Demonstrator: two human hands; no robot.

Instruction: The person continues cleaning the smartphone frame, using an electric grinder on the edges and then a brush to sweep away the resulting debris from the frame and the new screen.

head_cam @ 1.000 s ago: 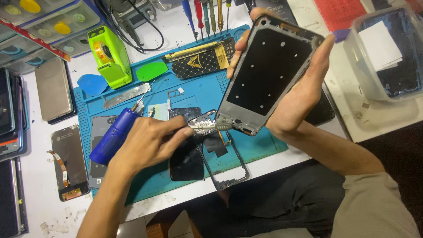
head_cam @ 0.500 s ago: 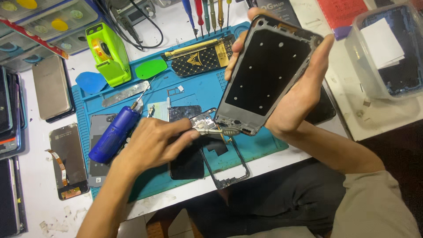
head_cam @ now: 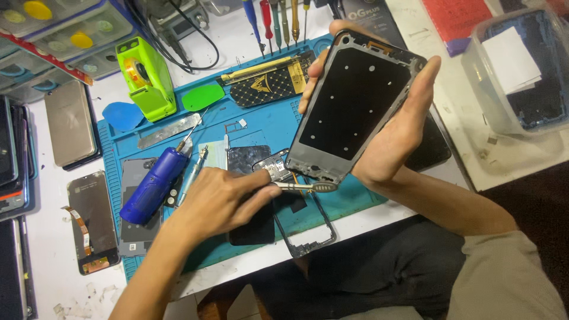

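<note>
Over the blue mat (head_cam: 267, 127), steady the phone frame (head_cam: 354, 109) gripped in your right hand (head_cam: 394, 133); keep your left hand (head_cam: 216, 204) pinched on the tweezers (head_cam: 305, 187), working gently.

The phone frame (head_cam: 354, 109) is a dark rectangular shell with a grey metal rim and a flat black inner panel dotted with small pale holes. It is held up off the mat, tilted, its lower short edge nearest the blue mat. The tweezers (head_cam: 305, 186) are slim and silver, lying nearly level just under that lower edge; their tips point at a small part on the mat, perhaps touching it.
</note>
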